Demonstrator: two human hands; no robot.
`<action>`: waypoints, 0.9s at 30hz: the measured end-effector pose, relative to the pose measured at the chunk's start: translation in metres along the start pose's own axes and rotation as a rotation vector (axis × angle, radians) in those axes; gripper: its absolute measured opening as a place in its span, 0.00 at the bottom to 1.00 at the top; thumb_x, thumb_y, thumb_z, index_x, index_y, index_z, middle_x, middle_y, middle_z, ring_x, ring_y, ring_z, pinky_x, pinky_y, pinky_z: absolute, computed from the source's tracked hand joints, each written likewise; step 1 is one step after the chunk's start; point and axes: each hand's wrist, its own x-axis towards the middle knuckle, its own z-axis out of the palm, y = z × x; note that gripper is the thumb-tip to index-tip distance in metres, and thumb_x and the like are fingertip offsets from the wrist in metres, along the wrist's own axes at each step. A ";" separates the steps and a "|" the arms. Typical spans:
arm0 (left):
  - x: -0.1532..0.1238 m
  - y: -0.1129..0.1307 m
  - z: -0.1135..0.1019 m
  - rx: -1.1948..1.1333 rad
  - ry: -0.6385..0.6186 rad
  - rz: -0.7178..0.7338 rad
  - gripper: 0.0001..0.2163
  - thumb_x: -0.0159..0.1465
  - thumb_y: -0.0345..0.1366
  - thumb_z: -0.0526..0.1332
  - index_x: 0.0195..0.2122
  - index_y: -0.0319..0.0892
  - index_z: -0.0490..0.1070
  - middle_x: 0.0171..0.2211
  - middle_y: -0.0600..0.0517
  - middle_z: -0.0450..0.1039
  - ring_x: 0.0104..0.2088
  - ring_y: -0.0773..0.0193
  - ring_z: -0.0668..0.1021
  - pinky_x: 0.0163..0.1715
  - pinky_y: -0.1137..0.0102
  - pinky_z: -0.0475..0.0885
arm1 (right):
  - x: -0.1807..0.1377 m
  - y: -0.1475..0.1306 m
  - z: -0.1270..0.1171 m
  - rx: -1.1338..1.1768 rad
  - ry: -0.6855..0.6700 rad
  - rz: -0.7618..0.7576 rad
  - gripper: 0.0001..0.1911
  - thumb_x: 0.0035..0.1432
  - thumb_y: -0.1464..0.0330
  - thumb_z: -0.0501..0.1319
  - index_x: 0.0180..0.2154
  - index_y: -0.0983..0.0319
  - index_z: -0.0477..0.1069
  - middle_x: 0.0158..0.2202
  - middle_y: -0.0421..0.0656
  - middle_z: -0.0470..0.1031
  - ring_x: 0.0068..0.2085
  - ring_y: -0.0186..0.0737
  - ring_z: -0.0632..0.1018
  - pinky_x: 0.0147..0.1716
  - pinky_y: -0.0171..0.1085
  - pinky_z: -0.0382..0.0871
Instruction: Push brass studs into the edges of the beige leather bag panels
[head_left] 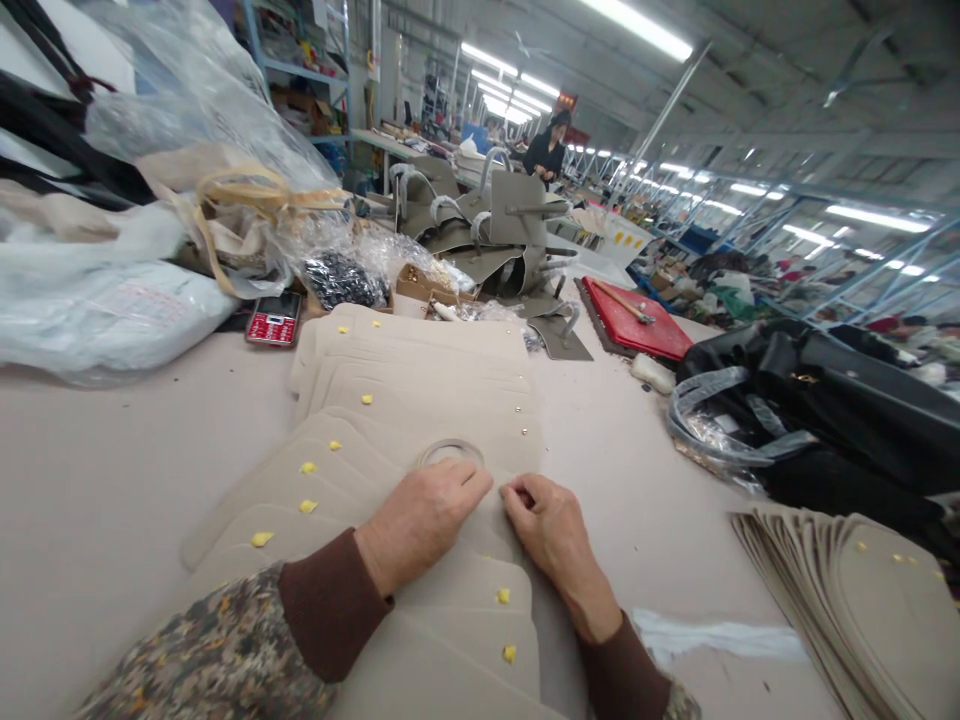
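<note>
My left hand [424, 520] and my right hand [551, 540] rest close together on a fanned row of beige leather panels [420, 400]. Both hands have their fingers curled and pinched down at the panel surface between them. What they pinch is too small to make out. A roll of clear tape [450, 453] lies on the panels just beyond my left fingertips. Small yellow stickers [307, 467] dot the left edges of the panels.
A second stack of beige panels [862, 600] lies at the right. Black bags [840, 410] sit behind it, beside a red pad with a hammer [637, 320]. Plastic-wrapped bundles [112, 300] and a red calculator [274, 322] are at the left. A person [547, 150] works far back.
</note>
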 end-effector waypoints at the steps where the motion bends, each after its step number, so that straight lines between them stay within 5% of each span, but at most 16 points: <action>1: 0.000 -0.002 -0.001 -0.037 0.033 0.007 0.07 0.65 0.24 0.52 0.37 0.41 0.67 0.32 0.51 0.71 0.33 0.60 0.73 0.34 0.67 0.70 | -0.002 -0.001 -0.004 0.014 -0.053 -0.001 0.10 0.56 0.69 0.59 0.25 0.61 0.75 0.24 0.41 0.77 0.27 0.37 0.76 0.28 0.33 0.62; 5: -0.002 -0.006 -0.002 -0.218 0.209 0.080 0.08 0.68 0.28 0.51 0.46 0.41 0.67 0.37 0.50 0.75 0.38 0.63 0.78 0.39 0.70 0.74 | -0.014 0.000 -0.016 0.179 -0.213 0.010 0.09 0.56 0.70 0.60 0.25 0.61 0.76 0.21 0.38 0.76 0.24 0.35 0.74 0.24 0.31 0.61; 11: -0.004 0.002 -0.001 -0.261 0.253 0.142 0.19 0.70 0.31 0.50 0.62 0.40 0.53 0.48 0.45 0.76 0.46 0.62 0.79 0.45 0.69 0.76 | -0.021 -0.006 -0.020 0.463 0.120 -0.224 0.08 0.60 0.71 0.59 0.40 0.63 0.76 0.35 0.44 0.79 0.33 0.36 0.77 0.34 0.33 0.69; 18: -0.004 0.009 0.004 -0.182 0.266 0.164 0.15 0.71 0.32 0.48 0.58 0.38 0.55 0.43 0.44 0.77 0.40 0.61 0.81 0.37 0.69 0.77 | -0.021 -0.016 -0.017 0.328 0.224 -0.545 0.09 0.60 0.78 0.55 0.36 0.63 0.73 0.32 0.45 0.77 0.34 0.37 0.76 0.36 0.35 0.70; 27: 0.001 0.013 -0.003 -0.217 0.019 -0.021 0.06 0.69 0.30 0.50 0.35 0.42 0.63 0.28 0.54 0.70 0.28 0.65 0.74 0.27 0.72 0.65 | -0.023 -0.020 -0.010 0.276 0.358 -0.418 0.08 0.54 0.77 0.56 0.29 0.62 0.73 0.24 0.41 0.75 0.24 0.32 0.74 0.26 0.31 0.68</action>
